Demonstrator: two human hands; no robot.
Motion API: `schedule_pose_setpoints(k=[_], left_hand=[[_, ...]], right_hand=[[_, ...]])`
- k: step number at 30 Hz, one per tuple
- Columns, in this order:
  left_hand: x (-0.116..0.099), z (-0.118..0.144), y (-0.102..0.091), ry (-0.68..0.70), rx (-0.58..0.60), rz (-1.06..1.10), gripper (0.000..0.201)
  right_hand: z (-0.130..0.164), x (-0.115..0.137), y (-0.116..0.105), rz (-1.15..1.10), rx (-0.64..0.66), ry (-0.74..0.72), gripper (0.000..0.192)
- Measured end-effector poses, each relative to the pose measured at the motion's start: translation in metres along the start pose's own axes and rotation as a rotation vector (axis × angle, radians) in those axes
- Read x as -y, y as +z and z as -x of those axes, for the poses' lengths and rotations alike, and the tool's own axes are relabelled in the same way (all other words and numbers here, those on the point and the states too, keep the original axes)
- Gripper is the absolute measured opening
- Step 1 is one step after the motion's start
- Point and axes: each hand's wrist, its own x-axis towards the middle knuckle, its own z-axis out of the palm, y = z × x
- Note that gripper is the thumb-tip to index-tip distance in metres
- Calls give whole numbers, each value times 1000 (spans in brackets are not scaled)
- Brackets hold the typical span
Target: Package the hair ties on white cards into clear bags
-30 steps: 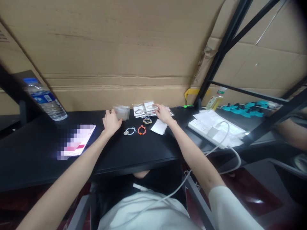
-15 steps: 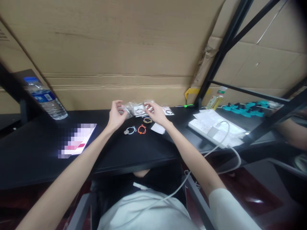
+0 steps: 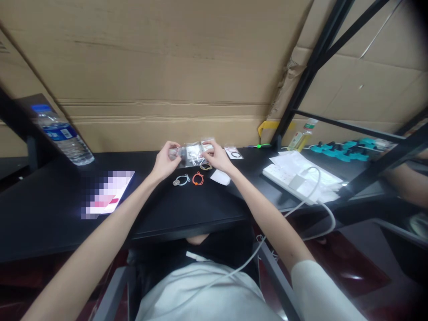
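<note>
Left hand (image 3: 166, 161): thumb and fingers curled on the near-left part of a clear bag (image 3: 192, 154), apparently pinching it. Right hand (image 3: 218, 158): fingertips at the bag's right side; whether they grip it or only touch cannot be told. The bag lies between the two, towards the back of the tabletop (image 3: 187, 209); its contents are too blurred to name. Judged by its gloss and creases, it is thin film: very light, limp, slippery, prone to crumple rather than break. It is best held by opposite edges or corners, between thumb and finger pads, with little pressure. Just nearer the body: a yellow band (image 3: 206, 168), orange band (image 3: 197, 183) and blue band (image 3: 180, 183), probably soft and stretchy. Right of these: a white slip (image 3: 220, 177); behind it, a packet (image 3: 233, 153).
</note>
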Motion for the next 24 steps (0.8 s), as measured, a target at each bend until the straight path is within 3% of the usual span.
schedule_pose_setpoints(k=[3, 6, 9, 15, 21, 24], left_hand=[[-3, 7, -1, 83, -5, -304, 28], [-8, 12, 1, 130, 7, -473, 28], [-12, 14, 3, 235, 20, -589, 42], [-13, 13, 5, 407, 163, -620, 81], [-14, 14, 5, 398, 134, -583, 80], [-16, 14, 4, 386, 115, -572, 80]], right_hand=[[-1, 1, 0, -25, -9, -23, 37], [1, 3, 2, -128, 45, -16, 32], [3, 7, 4, -171, 57, -36, 29], [8, 17, 9, -152, 81, -110, 21], [14, 32, 16, -86, 111, -201, 6], [15, 36, 15, 22, 88, -253, 15]])
